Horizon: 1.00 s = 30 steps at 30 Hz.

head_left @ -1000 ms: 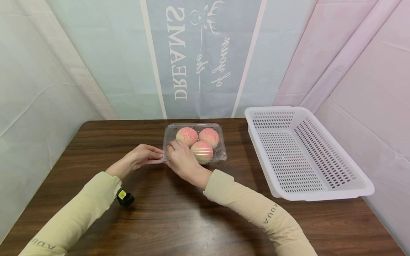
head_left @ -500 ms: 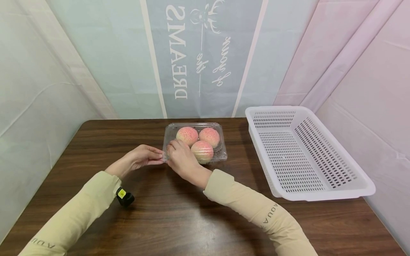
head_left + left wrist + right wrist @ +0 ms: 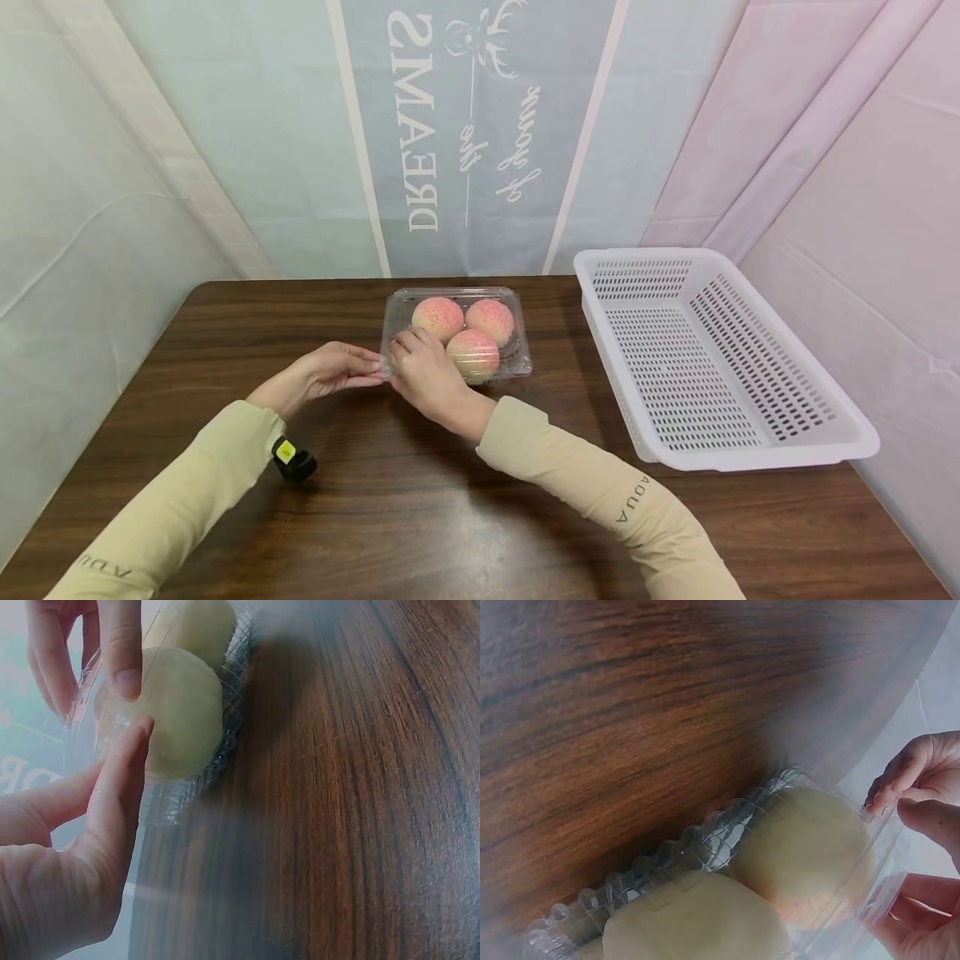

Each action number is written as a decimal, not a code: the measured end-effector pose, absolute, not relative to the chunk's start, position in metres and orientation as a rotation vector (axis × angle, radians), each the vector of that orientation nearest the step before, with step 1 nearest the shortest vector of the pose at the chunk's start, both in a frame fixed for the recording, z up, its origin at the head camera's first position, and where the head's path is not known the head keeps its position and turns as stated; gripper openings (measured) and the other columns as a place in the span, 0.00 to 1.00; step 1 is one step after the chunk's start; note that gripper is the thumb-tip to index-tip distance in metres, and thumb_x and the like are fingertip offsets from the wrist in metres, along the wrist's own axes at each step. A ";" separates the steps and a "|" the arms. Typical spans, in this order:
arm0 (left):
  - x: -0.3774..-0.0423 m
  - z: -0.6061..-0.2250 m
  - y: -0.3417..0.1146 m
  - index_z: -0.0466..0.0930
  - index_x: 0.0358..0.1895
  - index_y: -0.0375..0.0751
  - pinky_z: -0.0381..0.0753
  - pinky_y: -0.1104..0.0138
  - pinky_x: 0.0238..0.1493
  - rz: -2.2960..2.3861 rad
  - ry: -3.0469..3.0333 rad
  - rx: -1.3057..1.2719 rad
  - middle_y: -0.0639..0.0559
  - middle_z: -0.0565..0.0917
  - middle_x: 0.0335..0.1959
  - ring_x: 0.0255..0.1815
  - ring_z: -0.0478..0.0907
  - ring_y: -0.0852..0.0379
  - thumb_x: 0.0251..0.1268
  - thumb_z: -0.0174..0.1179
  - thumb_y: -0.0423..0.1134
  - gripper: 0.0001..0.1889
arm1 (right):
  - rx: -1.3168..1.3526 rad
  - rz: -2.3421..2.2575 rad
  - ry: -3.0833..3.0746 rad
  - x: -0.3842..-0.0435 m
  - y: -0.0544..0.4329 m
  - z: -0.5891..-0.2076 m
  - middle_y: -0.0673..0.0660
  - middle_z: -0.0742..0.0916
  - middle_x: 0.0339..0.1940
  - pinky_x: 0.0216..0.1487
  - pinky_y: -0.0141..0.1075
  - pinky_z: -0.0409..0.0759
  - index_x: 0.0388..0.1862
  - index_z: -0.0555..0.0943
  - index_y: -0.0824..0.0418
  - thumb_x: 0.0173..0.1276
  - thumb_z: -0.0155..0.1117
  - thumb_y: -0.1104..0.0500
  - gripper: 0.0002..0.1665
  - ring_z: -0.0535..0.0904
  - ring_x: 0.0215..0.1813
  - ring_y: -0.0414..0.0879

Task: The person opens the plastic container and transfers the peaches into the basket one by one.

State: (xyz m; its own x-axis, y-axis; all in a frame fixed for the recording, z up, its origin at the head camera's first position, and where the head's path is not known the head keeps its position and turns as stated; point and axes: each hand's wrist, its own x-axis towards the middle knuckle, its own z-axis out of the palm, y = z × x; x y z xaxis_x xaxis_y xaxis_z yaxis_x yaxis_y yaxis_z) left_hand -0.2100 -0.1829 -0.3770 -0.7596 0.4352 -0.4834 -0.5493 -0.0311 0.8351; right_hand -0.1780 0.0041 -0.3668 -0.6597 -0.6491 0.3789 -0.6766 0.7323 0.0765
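Note:
A clear plastic clamshell box [image 3: 520, 365] stands on the table with round pink-and-cream peaches [image 3: 475, 350] inside. Three peaches show in the head view; my right hand covers the box's near left part. At that near left corner, my left hand [image 3: 330, 368] pinches the box's edge between thumb and fingers. Close beside it, my right hand [image 3: 429, 373] grips the same edge. In the left wrist view, the thumb and fingertips of my left hand [image 3: 90, 851] meet at the rim. The right wrist view has peaches [image 3: 810, 851] behind the clear ridged wall.
A white perforated plastic basket [image 3: 613, 375] stands at the right of the dark wood table [image 3: 390, 500]. Behind the table hangs a printed curtain [image 3: 465, 250]. A black wrist device with a yellow label [image 3: 288, 454] sits on the left cuff.
Almost nothing differs. Both hands keep their hold on the box's near left corner, and my left hand has shifted only very slightly toward me.

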 end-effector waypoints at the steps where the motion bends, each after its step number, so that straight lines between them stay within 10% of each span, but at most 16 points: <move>1: -0.210 -0.377 -0.183 0.55 0.59 0.15 0.78 0.68 0.43 1.861 1.572 -0.114 0.44 0.82 0.31 0.35 0.82 0.56 0.65 0.43 0.20 0.20 | 1.021 0.099 -2.548 -0.178 0.004 -0.367 0.54 0.82 0.47 0.56 0.33 0.67 0.47 0.81 0.63 0.55 0.68 0.52 0.23 0.73 0.52 0.46; 30: -0.208 -0.377 -0.182 0.64 0.51 0.16 0.79 0.69 0.38 1.875 1.672 -0.107 0.45 0.83 0.28 0.31 0.82 0.56 0.61 0.48 0.20 0.15 | 1.162 -0.271 -2.279 -0.182 0.003 -0.370 0.57 0.84 0.40 0.54 0.34 0.68 0.41 0.82 0.68 0.58 0.54 0.60 0.16 0.77 0.47 0.46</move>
